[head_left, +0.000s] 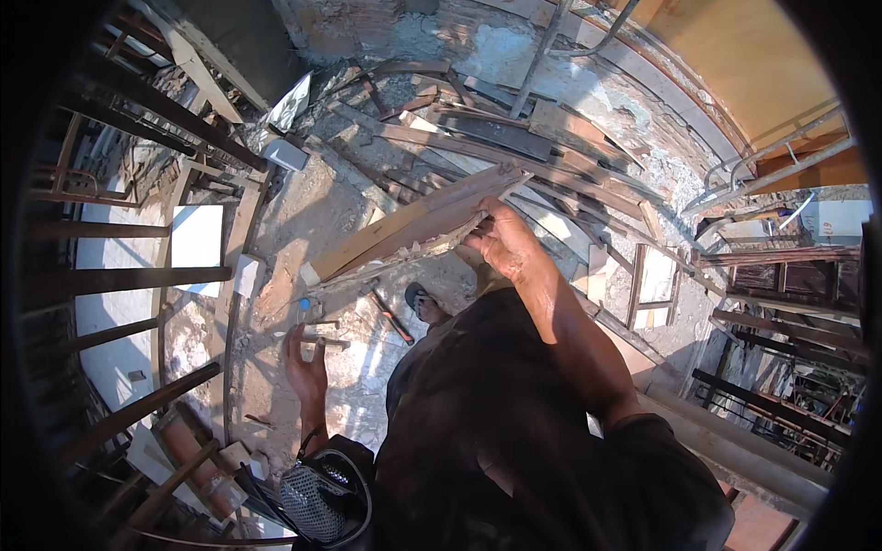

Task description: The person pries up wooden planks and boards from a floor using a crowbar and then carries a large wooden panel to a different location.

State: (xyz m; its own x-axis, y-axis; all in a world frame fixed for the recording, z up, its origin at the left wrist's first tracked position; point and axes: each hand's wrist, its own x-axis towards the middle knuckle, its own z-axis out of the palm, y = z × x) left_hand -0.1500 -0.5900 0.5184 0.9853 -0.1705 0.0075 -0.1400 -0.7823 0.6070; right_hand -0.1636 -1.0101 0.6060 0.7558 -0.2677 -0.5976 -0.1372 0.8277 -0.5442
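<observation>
Above the rubble-strewn floor (299, 204) | splintered wooden board (404, 228) slanting before the torso, right grip (499, 244) closed around its right end | left grip (304, 365): fingers curved near small strips (329, 344), hold cannot be told | risk: one-ended support might let the board twist, dropping toward the sandalled foot (428, 307)

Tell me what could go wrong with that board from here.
The wooden board is gripped by the right hand near one end, with its far end unsupported by the other hand, so it might twist or slip.
Its lower edge looks ragged and the bare fingers are close to it, so splinters or a cut seem possible.
The orange-and-black tool lies beside the person's foot, so a step that way could cause a stumble.
</observation>
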